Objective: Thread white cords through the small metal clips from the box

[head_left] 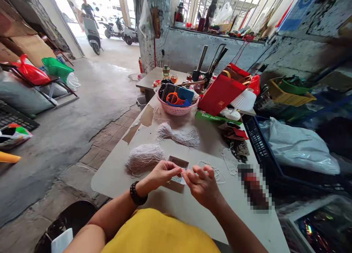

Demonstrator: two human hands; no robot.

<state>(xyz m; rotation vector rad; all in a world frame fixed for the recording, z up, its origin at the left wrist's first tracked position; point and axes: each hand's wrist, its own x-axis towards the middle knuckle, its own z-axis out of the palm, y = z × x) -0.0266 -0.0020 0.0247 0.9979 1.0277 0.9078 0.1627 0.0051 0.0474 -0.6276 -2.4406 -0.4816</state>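
handwork over a small box, white string close by.
your left hand has thumb and forefinger pressed together; your right hand has fingertips right at them, other fingers lifted. cannot tell what, if anything, is pinched between. box sits on the table beneath, partly hidden by your hands, tiny pale pieces inside. string bundle lies just left, second bundle farther back, loose loops off right. step in hand looks like fine fingertip work on something slight. next move probably calls for steady wrists, light pinch, close sight.
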